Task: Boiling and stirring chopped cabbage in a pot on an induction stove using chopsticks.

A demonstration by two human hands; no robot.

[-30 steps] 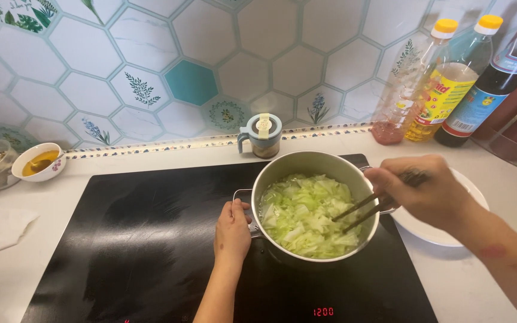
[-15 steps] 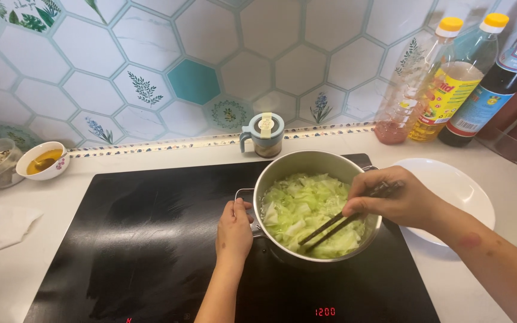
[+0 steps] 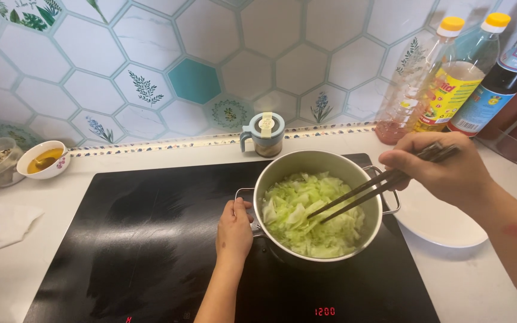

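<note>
The round steel pot (image 3: 318, 203) of chopped pale-green cabbage (image 3: 312, 215) sits on the black glass cooktop (image 3: 151, 239). The left hand (image 3: 234, 230) stays closed on its side handle; the right hand (image 3: 444, 170), pinching dark wooden chopsticks (image 3: 366, 191), has drawn back rightward, tips still stirring.

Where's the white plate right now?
In the head view the white plate lies on the counter at the right, just beside the black cooktop and the steel pot, partly under the right hand holding chopsticks.
</note>
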